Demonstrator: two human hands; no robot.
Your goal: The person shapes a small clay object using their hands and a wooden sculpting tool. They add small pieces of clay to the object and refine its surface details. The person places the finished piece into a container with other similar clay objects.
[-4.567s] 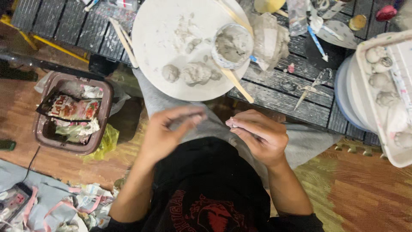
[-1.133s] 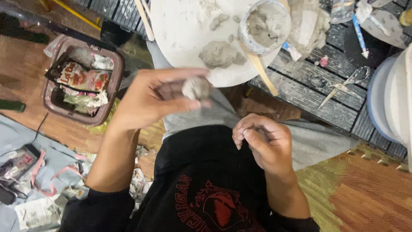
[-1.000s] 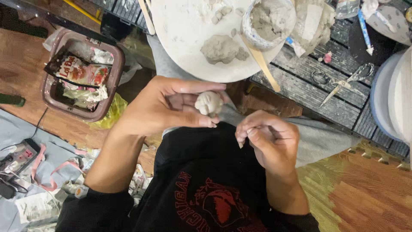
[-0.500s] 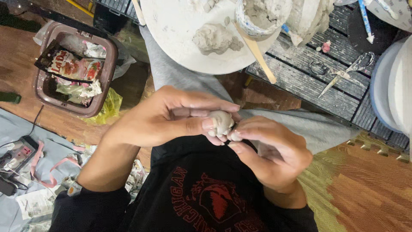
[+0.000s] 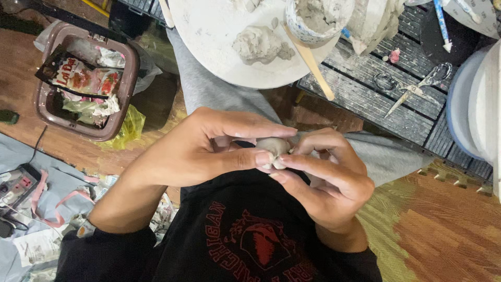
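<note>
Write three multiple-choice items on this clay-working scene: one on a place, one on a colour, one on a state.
1. Where does the wooden stick lie?
A. Inside the brown bin
B. Leaning on the cup at the edge of the round white board
C. On the person's lap

2. What colour is the small lump of clay?
A. Pale grey
B. Bright red
C. Dark green

3. How is the lump held?
A. Lying loose on the board
B. In the left hand alone
C. Pinched between the fingers of both the left hand and the right hand

Answers: 1 B, the stick slants from the cup past the board's rim. 2 A, it is greyish like the clay pile on the board. 3 C, fingertips of both hands meet on it.
</note>
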